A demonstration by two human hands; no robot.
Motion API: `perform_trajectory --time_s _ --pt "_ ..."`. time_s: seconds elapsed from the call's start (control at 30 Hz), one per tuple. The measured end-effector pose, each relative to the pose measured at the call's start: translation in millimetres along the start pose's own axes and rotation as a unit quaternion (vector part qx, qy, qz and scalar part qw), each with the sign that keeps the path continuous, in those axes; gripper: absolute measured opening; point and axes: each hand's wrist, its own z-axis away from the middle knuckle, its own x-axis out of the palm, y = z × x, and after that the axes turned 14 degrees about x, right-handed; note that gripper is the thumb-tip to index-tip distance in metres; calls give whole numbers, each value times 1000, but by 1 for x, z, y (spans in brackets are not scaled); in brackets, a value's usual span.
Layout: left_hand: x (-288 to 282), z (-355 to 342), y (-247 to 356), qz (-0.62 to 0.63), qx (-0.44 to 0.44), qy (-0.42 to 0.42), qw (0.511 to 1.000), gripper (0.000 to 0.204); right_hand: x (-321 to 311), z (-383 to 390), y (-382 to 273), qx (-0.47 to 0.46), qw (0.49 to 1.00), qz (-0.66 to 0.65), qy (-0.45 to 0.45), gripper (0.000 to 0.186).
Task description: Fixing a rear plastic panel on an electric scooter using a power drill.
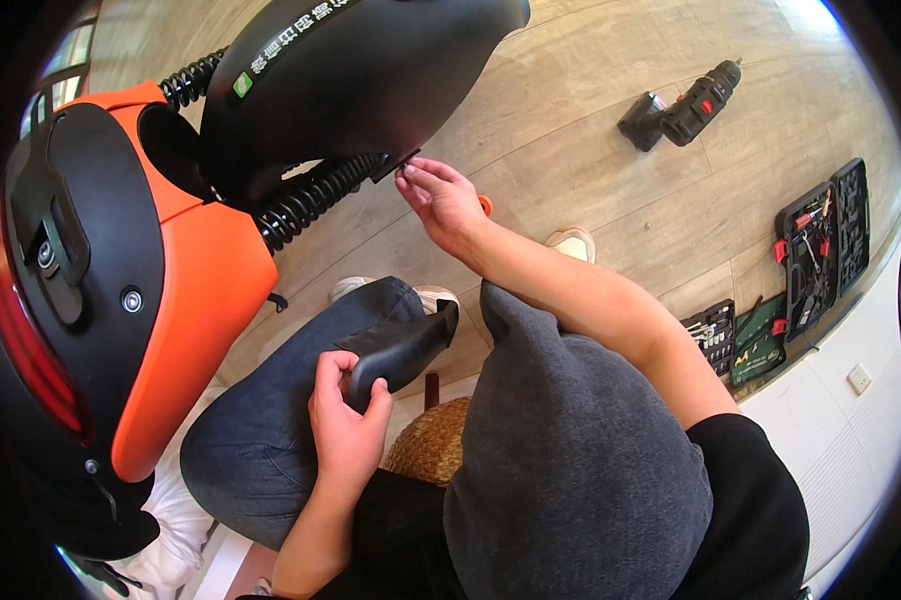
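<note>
My left hand (351,420) is closed on a curved black plastic cover (396,362), thumb on one side and fingers on the other, above my left leg. My right hand (443,198) reaches out to the end of a black coil-spring shock absorber (316,203) on an orange and black scooter (201,310). Its thumb and fingertips pinch together at a small dark bracket (396,166) there. What lies between those fingertips is too small to make out. Over the bracket hangs the scooter's large black rounded fender (361,85).
A cordless drill (699,104) lies on the wood-look floor, far right. Beside the white wall stand an opened black tool case (809,250) and a socket set (711,335). A woven stool (433,440) shows beneath me. White plastic wrapping (179,525) lies at the lower left.
</note>
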Motion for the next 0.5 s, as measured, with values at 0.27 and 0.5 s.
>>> perform_trajectory --time_s 0.27,0.5 --pt "-1 0 3 14 -12 -4 1000 28 -1 0 1 -4 1000 3 -17 17" --pt "-4 0 5 10 -2 -1 1000 27 4 -2 2 -29 999 6 25 19"
